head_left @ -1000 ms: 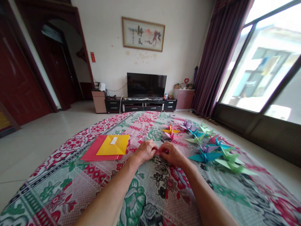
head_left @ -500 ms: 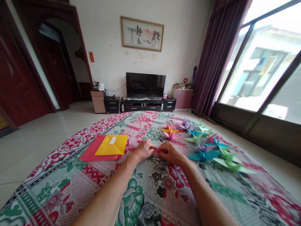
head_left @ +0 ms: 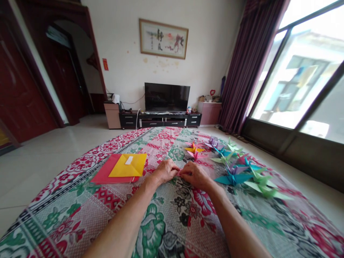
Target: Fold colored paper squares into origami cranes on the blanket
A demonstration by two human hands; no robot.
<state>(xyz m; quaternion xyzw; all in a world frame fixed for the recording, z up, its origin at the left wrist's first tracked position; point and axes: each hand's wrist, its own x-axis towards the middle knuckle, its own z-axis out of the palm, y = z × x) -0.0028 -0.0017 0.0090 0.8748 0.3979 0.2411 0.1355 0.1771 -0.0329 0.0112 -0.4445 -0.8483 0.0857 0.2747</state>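
Observation:
Near the middle of the table, my left hand (head_left: 166, 170) and my right hand (head_left: 194, 172) meet with fingertips pinched on a small piece of pink paper (head_left: 178, 173). Most of that paper is hidden behind my fingers, so its folded shape does not show. Left of my hands lies a stack of red paper (head_left: 103, 171) with a yellow sheet (head_left: 129, 167) on top, creased and bearing a white label. To the right, several folded paper cranes stand in a cluster, among them a blue crane (head_left: 233, 177), a green crane (head_left: 264, 185) and a pink crane (head_left: 196, 155).
A flowered tablecloth (head_left: 67, 200) covers the round table. Beyond its far edge stand a low black cabinet (head_left: 169, 121) and a television (head_left: 167, 97). A purple curtain (head_left: 236, 71) and a large window are on the right, doors on the left.
My hands keep the same pinch on the pink paper, with barely any movement. The view has shifted very slightly; the cranes and the paper stack stay in place.

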